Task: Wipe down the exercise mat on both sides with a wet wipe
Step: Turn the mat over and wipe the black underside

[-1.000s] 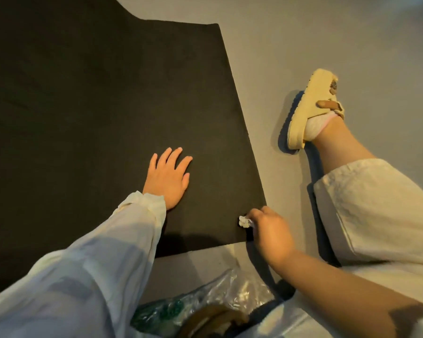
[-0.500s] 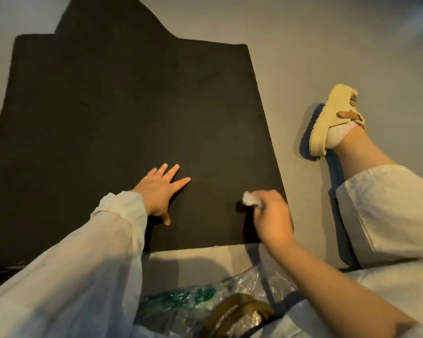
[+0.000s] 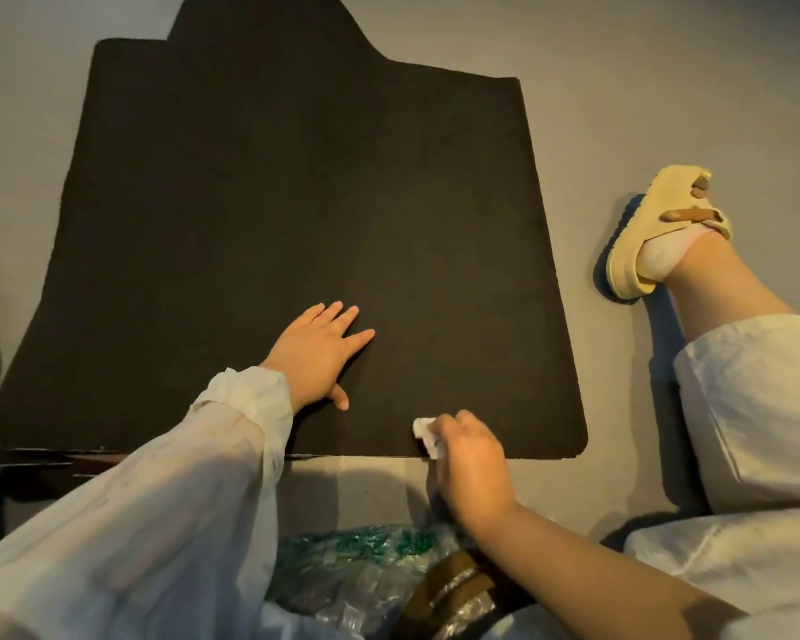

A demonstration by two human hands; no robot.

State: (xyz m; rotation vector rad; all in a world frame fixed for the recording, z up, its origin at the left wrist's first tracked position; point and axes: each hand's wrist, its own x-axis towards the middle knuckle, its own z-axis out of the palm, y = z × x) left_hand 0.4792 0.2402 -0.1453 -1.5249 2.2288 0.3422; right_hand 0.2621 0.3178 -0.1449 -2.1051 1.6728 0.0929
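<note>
1. On the grey floor point(image 3: 620, 85), the flat black foam exercise mat point(image 3: 296, 214) lay spread out.
2. Left hand point(image 3: 317, 358) pressed it flat, fingers straight.
3. Right hand point(image 3: 469, 459), pinching a crumpled white wet wipe point(image 3: 428, 436), had slid inward along the near edge, so top-side wiping looked underway.

Grey floor under dim, warm light

A smooth, matte grey floor point(image 3: 629, 108) fills the view, running out ahead of both hands and to either side of them, with no wall, window or furniture in sight. The light is low and yellowish, and it throws soft dark shadows on the floor just nearer the person than the hands. Below the hands, at the bottom edge, lies a crumpled clear plastic bag with green print point(image 3: 356, 565); a brown strap-like band point(image 3: 449, 588) crosses it.
</note>
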